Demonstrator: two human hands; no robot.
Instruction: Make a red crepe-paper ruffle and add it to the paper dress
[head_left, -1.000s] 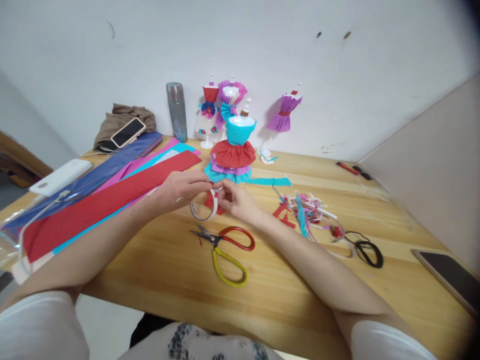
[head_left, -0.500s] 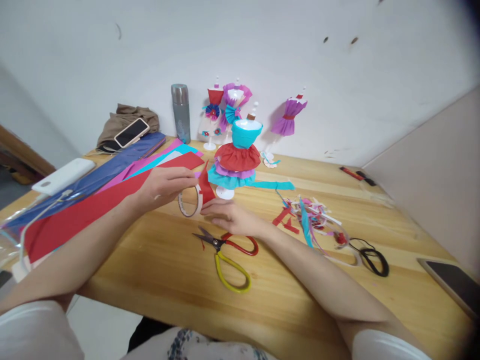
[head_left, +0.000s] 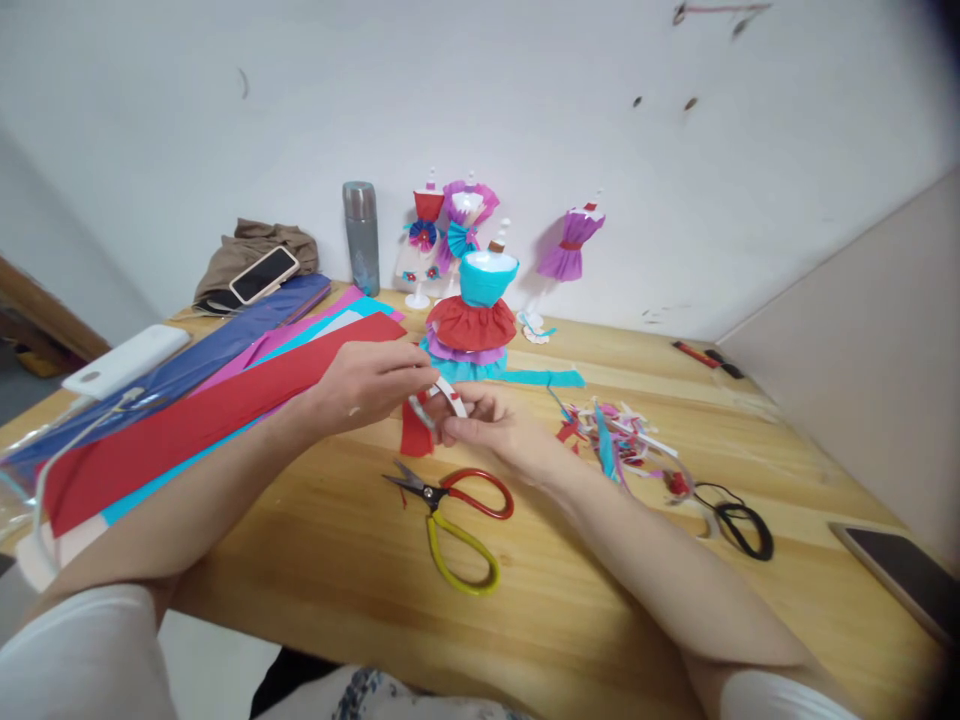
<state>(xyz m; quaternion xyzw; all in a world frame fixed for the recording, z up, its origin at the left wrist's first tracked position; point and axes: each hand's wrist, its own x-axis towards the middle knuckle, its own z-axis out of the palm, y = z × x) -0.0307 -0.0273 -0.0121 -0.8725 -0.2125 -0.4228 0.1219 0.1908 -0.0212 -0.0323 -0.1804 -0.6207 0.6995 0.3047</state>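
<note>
Both of my hands are at a narrow white roll of tape [head_left: 454, 400] above the middle of the table. My right hand [head_left: 499, 425] grips its right side between thumb and fingers. On the other side, my left hand [head_left: 375, 385] has its fingers closed at the roll's upper left edge; its fingertips are partly hidden. A small red crepe paper piece [head_left: 416, 430] shows behind and below the roll. Just beyond stands a mini dress form [head_left: 489, 280] in a turquoise top and tiered red, purple and turquoise skirt. Scissors [head_left: 431, 495] with red and yellow handles lie open nearer me.
Long crepe paper sheets [head_left: 225, 410] lie at left, near a white power bank [head_left: 127, 360] and a phone [head_left: 265, 275]. A steel flask [head_left: 361, 240] and other dressed forms [head_left: 574, 245] stand by the wall. Paper scraps [head_left: 619, 440] and a black cord [head_left: 742, 525] are at right.
The tape roll has moved right and up, and tilted. My right hand has turned and taken hold of it; my left hand has followed to the right. The red piece now hangs lower.
</note>
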